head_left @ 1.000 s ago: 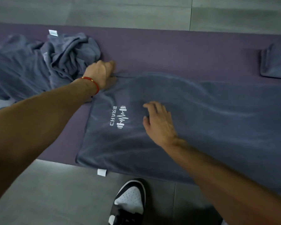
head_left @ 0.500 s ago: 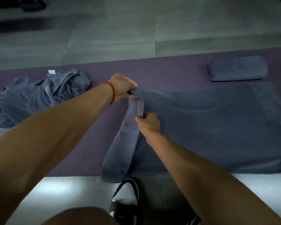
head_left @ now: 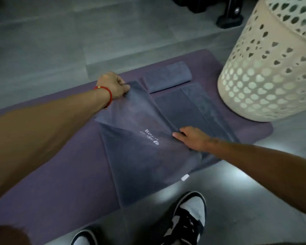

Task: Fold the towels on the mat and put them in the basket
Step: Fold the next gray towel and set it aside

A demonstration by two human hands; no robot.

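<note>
- Two bare arms reach in from the lower left and lower right of the frame, over a purple mat [head_left: 48,183] that runs diagonally across a grey tiled floor [head_left: 51,41].
- Left of centre, the left hand [head_left: 113,85], with a red string bracelet [head_left: 107,95] at the wrist, has its fingers curled and pinches the far corner of a grey towel [head_left: 140,156], holding that edge up off the mat.
- At centre, the towel is partly doubled over: the lifted layer slants down from the left hand toward the right hand, with blurred white lettering [head_left: 151,137] on it that cannot be read and a small white tag [head_left: 185,177] at its near edge, which hangs past the mat onto the floor.
- Just above the towel, upper centre, a folded towel [head_left: 168,76] lies on the mat, beside the far edge of the spread one.
- Right of centre, the right hand [head_left: 193,137] rests on the towel; its fingers seem to grip the fold's near edge, though blur hides how exactly.
- At the bottom centre, two black-and-white shoes [head_left: 191,216] stand on the floor.
- In the upper right, a cream basket [head_left: 265,68] with heart-shaped holes stands on the mat's right end, near the towel but apart from it.
- Dark equipment [head_left: 228,16] sits at the top, left of the basket.
</note>
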